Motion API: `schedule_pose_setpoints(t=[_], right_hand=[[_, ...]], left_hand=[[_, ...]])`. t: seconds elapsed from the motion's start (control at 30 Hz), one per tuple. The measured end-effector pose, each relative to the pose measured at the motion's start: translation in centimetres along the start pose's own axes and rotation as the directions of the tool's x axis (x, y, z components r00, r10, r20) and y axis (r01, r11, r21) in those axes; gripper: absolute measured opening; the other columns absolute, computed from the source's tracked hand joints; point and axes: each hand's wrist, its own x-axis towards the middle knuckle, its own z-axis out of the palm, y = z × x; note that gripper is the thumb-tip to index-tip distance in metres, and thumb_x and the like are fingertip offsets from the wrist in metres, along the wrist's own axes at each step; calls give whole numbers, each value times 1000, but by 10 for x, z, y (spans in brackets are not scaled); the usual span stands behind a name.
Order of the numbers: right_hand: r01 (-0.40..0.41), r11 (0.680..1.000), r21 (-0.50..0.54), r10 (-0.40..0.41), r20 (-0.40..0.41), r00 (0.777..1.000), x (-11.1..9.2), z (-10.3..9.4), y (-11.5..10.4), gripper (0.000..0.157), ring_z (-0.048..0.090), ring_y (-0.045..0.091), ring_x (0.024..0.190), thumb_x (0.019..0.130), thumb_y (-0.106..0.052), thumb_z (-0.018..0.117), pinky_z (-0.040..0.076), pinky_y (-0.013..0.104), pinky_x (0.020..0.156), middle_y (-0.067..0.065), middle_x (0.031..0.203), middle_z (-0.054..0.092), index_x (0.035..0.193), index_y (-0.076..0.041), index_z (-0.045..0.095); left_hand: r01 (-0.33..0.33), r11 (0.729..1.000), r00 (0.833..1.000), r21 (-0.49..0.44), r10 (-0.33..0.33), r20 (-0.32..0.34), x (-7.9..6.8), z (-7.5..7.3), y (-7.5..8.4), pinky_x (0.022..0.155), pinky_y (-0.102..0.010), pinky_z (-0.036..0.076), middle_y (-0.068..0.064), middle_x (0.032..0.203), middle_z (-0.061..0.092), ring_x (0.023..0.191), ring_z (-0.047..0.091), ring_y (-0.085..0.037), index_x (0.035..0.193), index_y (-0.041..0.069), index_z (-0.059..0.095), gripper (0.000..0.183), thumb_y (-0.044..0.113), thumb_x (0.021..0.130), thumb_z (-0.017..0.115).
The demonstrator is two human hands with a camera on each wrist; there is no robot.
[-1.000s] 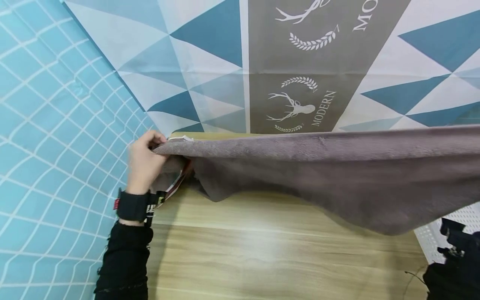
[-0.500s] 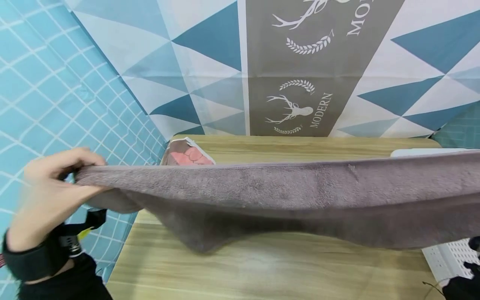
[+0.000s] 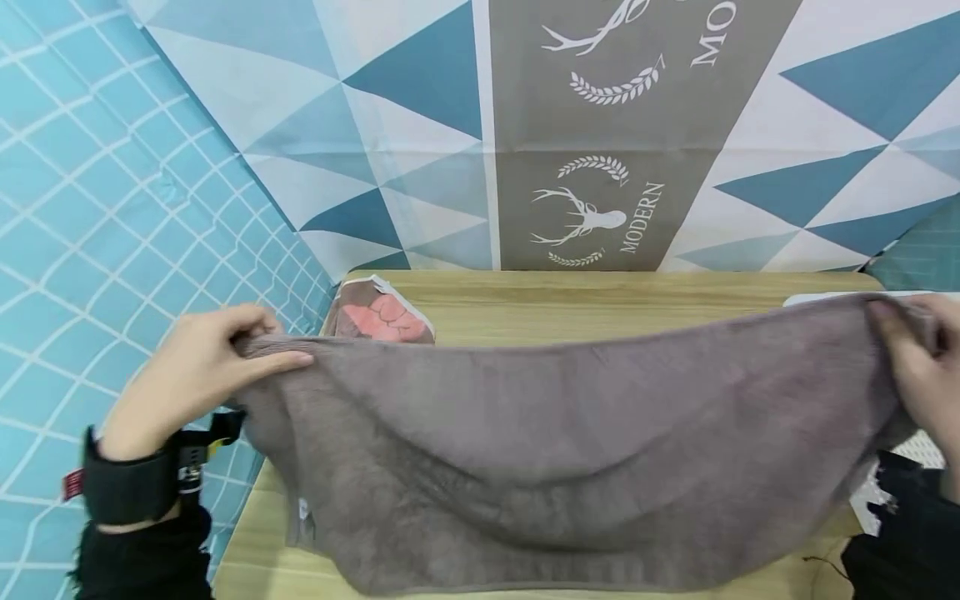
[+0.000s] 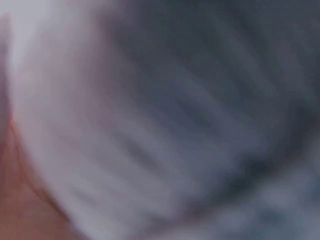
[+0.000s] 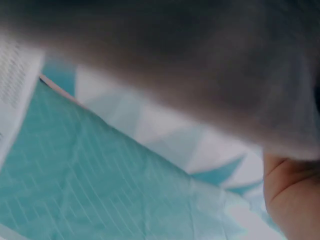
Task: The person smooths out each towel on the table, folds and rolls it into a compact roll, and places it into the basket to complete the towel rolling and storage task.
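A grey-brown plush towel (image 3: 562, 467) hangs spread between both hands in the head view, its top edge sagging slightly and its lower edge low over the table. My left hand (image 3: 180, 375) pinches the upper left corner, thumb on the near face. At the far right, my right hand (image 3: 930, 375) grips the upper right corner, partly cut off by the frame. A small white tag (image 3: 303, 508) shows near the towel's lower left edge. Blurred towel cloth (image 4: 75, 125) fills most of the left wrist view. In the right wrist view the towel (image 5: 175, 75) crosses above part of the right hand (image 5: 295, 195).
Behind the towel, a folded item with a pink pattern (image 3: 382, 317) lies at the back left of the wooden table (image 3: 562, 304). A white perforated container (image 3: 870, 500) stands at the right, partly covered. Blue checked fabric (image 3: 135, 225) lines the left side, triangle-patterned fabric (image 3: 420, 83) the back.
The left hand swung left, pulling the towel nearer, then came partway back right. The right hand came into view. The towel dropped from a narrow stretched band into a broad hanging sheet.
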Motion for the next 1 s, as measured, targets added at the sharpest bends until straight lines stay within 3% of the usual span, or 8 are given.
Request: schedule_pose_setpoints(t=[0.17, 0.3, 0.43, 0.57, 0.67, 0.8, 0.93, 1.0], right_hand=[[111, 974, -196, -80, 159, 984, 2, 22, 1, 28, 43, 10, 47, 104, -16, 53, 28, 28, 49, 15, 59, 48, 87, 6, 56], [110, 973, -205, -63, 224, 973, 2, 48, 2, 34, 56, 48, 75, 107, -20, 42, 41, 53, 63, 33, 92, 60, 116, 9, 57], [93, 989, -111, -61, 260, 964, -2, 64, 4, 41, 50, 53, 108, 107, -16, 40, 39, 62, 86, 36, 124, 51, 139, 9, 45], [133, 987, -91, -90, 371, 924, -6, 68, 5, 41, 44, 52, 114, 105, -11, 44, 36, 63, 87, 37, 127, 45, 139, 12, 42], [201, 978, -61, -140, 523, 840, -12, 74, 10, 40, 42, 52, 113, 104, -11, 48, 34, 63, 87, 37, 125, 44, 135, 13, 44], [252, 968, -10, -171, 708, 685, -28, 93, 21, 49, 42, 55, 119, 103, -23, 55, 34, 66, 94, 38, 129, 46, 134, 14, 45], [222, 973, -59, -74, 835, 546, -47, 110, 34, 73, 33, 60, 128, 100, -41, 57, 29, 68, 101, 43, 140, 37, 140, 17, 38], [207, 974, -89, -29, 861, 507, -54, 113, 43, 82, 28, 62, 130, 97, -45, 60, 27, 69, 102, 46, 143, 29, 142, 19, 34]], left_hand=[[5, 999, 1000, 39, -5, -19, 27, 44, -10, 64, -29, 39, 0, 74, 60, 66, 51, -13, 86, 16, 64, 20, 28, 84, 81], [-18, 997, 994, 70, 26, -106, 44, 76, -17, 67, -41, 47, -10, 83, 67, 72, 62, -25, 93, 8, 67, 14, 17, 87, 77], [-49, 997, 988, 63, 58, -142, 49, 99, -20, 77, -48, 49, -18, 103, 65, 90, 63, -34, 110, 3, 65, 22, 11, 90, 73], [-50, 998, 999, 37, 50, -3, 39, 114, -27, 81, -49, 48, -16, 114, 63, 98, 62, -34, 116, 5, 64, 27, 14, 92, 71], [-63, 998, 985, 20, 59, 165, 26, 129, -35, 89, -51, 48, -17, 119, 64, 107, 62, -35, 120, 2, 63, 33, 19, 92, 72], [-61, 998, 929, 26, 47, 368, 0, 151, -47, 107, -58, 36, -26, 137, 54, 129, 50, -43, 135, -4, 55, 60, 29, 89, 75], [-13, 998, 886, 69, -21, 464, -22, 167, -59, 114, -61, 24, -33, 152, 34, 141, 30, -51, 147, -7, 40, 86, 40, 84, 78], [20, 997, 879, 73, -52, 474, -27, 172, -66, 115, -62, 18, -34, 155, 28, 143, 23, -52, 149, -7, 35, 95, 44, 81, 79]])
